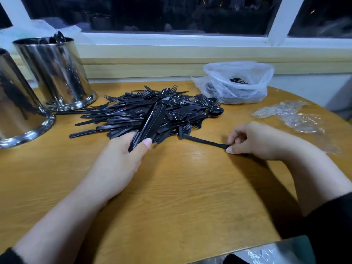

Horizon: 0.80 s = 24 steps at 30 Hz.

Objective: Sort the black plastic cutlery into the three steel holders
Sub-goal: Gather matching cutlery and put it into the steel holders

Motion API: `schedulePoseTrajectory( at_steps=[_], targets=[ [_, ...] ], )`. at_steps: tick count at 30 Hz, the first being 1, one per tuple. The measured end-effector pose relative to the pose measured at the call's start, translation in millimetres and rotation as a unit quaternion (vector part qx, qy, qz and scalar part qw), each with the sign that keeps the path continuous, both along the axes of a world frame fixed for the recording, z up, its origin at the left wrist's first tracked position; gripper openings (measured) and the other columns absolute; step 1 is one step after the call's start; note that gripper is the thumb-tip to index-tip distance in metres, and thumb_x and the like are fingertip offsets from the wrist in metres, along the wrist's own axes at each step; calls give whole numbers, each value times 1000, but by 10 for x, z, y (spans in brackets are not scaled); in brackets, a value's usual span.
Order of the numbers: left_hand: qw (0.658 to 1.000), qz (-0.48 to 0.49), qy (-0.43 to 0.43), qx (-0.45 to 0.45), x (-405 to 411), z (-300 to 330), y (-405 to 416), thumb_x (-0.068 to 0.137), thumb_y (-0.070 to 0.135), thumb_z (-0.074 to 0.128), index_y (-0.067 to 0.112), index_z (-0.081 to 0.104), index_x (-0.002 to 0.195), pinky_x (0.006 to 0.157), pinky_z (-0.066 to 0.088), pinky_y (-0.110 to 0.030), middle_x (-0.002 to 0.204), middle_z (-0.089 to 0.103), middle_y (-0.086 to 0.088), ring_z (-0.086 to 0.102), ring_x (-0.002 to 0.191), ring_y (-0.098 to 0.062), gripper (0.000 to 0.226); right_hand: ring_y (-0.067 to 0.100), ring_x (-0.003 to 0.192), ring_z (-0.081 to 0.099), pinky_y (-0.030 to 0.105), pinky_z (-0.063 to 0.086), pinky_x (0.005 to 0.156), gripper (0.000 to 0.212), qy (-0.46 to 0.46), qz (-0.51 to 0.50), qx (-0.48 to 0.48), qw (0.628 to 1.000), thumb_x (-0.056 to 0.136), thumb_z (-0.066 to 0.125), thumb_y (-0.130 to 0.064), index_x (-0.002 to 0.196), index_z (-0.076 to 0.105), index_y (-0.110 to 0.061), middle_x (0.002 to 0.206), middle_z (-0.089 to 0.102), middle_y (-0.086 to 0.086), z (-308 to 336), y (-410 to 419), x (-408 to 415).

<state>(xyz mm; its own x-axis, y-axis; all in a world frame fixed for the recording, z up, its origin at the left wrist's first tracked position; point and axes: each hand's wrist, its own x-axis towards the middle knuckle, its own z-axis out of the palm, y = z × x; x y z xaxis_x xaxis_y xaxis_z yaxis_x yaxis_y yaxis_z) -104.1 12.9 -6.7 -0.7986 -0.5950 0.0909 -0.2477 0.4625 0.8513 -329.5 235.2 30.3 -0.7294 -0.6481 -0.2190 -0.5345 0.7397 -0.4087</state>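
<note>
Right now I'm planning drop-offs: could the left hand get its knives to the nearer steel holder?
Probably yes: the left hand grips knives, and bare table lies between it and the nearer holder.

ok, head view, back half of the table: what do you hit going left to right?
Steel holder cut off by the frame edge → second steel holder → cutlery pile → white plastic bag → clear plastic wrap.
</note>
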Motion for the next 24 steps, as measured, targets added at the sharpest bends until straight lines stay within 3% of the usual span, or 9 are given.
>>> schedulePoseTrajectory(
  at_steps=[6, 9, 13, 16, 19, 21, 23, 24],
  targets=[
    [1000, 8, 4, 7, 5, -5, 7, 102, 43, 53, 8, 62, 91, 54, 36, -32, 49, 47, 5, 39, 42, -10, 37, 3, 73, 58, 20, 39, 60, 5, 20, 21, -21, 999, 87, 77, -31, 86, 73, -29, 80, 66, -13, -12, -8, 9],
    [1000, 2, 2, 8, 6, -1, 7, 103, 40, 52, 14, 63, 89, 51, 37, -30, 50, 48, 4, 40, 42, -11, 31, 1, 78, 58, 21, 40, 61, 9, 51, 19, -35, 998, 94, 68, -33, 86, 72, -33, 84, 64, -20, 11, 28, -5],
    [999, 7, 19, 44, 17, 5, -5, 105, 36, 51, 19, 63, 91, 42, 38, -27, 54, 54, 0, 46, 41, -16, 25, 15, 73, 66, 32, 50, 72, 14, 49, 35, -121, 991, 100, 59, -30, 88, 66, -28, 75, 72, -6, 73, 55, -5],
    [995, 32, 44, 81, 24, 12, -38, 106, 30, 51, 15, 63, 91, 48, 45, -31, 59, 62, -4, 55, 45, -19, 24, 12, 67, 63, 32, 48, 71, 14, 7, 101, -137, 985, 99, 60, -21, 89, 66, -28, 74, 72, -6, 161, 9, 90],
    [990, 69, 101, 75, 59, 57, -65, 106, 29, 52, 18, 65, 87, 66, 56, -40, 69, 69, -1, 65, 61, -18, 26, 8, 68, 58, 27, 44, 67, 19, 4, 161, -116, 980, 93, 65, -15, 87, 69, -33, 78, 70, -11, 234, -105, 251],
    [991, 78, 108, -3, 97, 103, -43, 105, 32, 51, 23, 66, 85, 70, 51, -22, 79, 73, 10, 68, 70, -5, 26, 0, 62, 52, 14, 37, 58, 19, -1, 186, -110, 976, 93, 66, -17, 86, 70, -34, 73, 65, -18, 245, -220, 386],
    [994, 56, 87, -44, 122, 156, 17, 104, 32, 51, 26, 67, 86, 66, 45, -11, 84, 74, 19, 69, 78, 3, 25, 0, 62, 52, 16, 40, 59, 14, -6, 204, -118, 972, 93, 67, -23, 88, 71, -35, 73, 65, -19, 219, -343, 504],
    [996, 33, 75, -42, 120, 141, 26, 103, 31, 52, 24, 68, 86, 69, 48, -15, 84, 74, 18, 70, 77, 1, 24, 3, 64, 55, 23, 44, 62, 11, -9, 209, -129, 969, 93, 68, -26, 89, 70, -36, 75, 66, -17, 198, -401, 548]
  ],
)
